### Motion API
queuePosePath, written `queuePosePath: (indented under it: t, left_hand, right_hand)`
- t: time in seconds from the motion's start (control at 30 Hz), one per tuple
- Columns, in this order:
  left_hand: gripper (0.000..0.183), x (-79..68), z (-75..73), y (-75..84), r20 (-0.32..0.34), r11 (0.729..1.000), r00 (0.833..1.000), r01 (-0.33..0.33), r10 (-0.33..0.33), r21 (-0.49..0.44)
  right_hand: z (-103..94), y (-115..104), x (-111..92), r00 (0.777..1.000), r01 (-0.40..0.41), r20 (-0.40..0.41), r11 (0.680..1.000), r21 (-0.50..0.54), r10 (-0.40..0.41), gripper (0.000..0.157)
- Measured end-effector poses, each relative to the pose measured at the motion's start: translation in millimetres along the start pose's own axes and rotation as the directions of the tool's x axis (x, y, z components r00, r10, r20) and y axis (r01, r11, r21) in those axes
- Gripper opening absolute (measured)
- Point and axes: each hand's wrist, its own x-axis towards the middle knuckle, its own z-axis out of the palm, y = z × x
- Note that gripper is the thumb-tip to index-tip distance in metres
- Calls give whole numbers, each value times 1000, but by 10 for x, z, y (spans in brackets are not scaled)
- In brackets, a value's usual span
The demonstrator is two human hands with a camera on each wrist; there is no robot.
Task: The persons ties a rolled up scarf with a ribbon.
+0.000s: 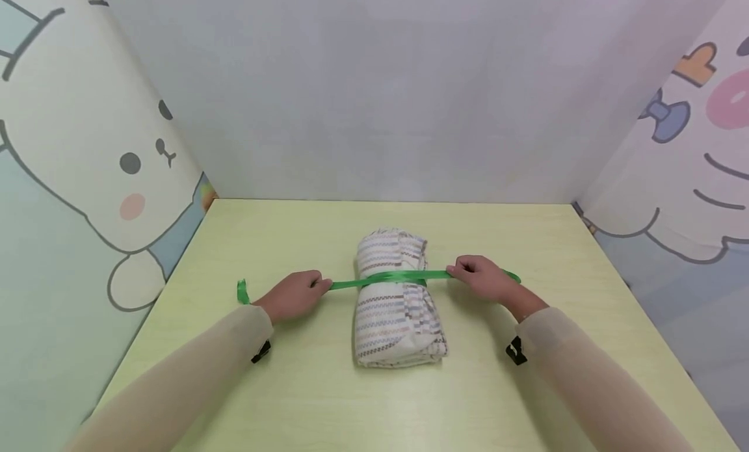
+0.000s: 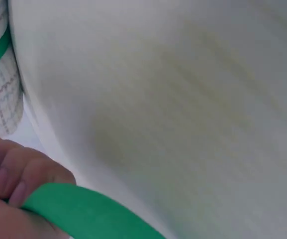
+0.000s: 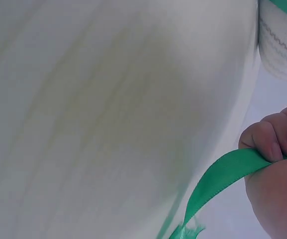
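Note:
A rolled striped cloth [image 1: 383, 322], white with coloured bands, lies lengthwise on the table. Around its middle runs a green ribbon [image 1: 398, 277], drawn out taut to both sides. On the left, my left hand [image 1: 295, 294] grips one length of it with curled fingers; the loose tail sticks out behind the wrist. My right hand [image 1: 482, 279] pinches the other length to the right of the roll. In the right wrist view, the ribbon's frayed tail [image 3: 188, 230] hangs past the curled fingers. The left wrist view shows the ribbon [image 2: 88, 211] leaving the fist.
The pale yellow table [image 1: 398, 413] extends on all sides of the roll. Behind it hangs a plain whitish curtain [image 1: 374, 101]. Cartoon-printed fabric walls [image 1: 76, 146] close in the left and right sides.

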Motion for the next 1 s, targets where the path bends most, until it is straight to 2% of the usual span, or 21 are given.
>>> queuePosePath:
  t: [0.17,0.27,0.47,0.77,1.0]
  left_hand:
    - [41,30,-12,39,30,1000,1000,9,-9,5]
    - [41,36,-46,31,46,1000,999,4,-3,-29]
    - [39,-32,-214,-165,76,993,996,-44,53,-114]
    - [39,-275,-517,-428,83,984,996,-6,21,-176]
    - [47,-457,-715,-659,58,978,998,14,-2,-210]
  right_hand:
    - [-23,15,-40,999,-26,35,999,44,24,43]
    - [-47,53,-85,998,-53,43,997,49,51,41]
    - [-271,172,-214,997,-77,33,995,67,75,38]
    - [-597,272,-404,989,-147,25,989,14,147,45]
    - [-803,367,-553,989,-147,5,989,-8,147,44]
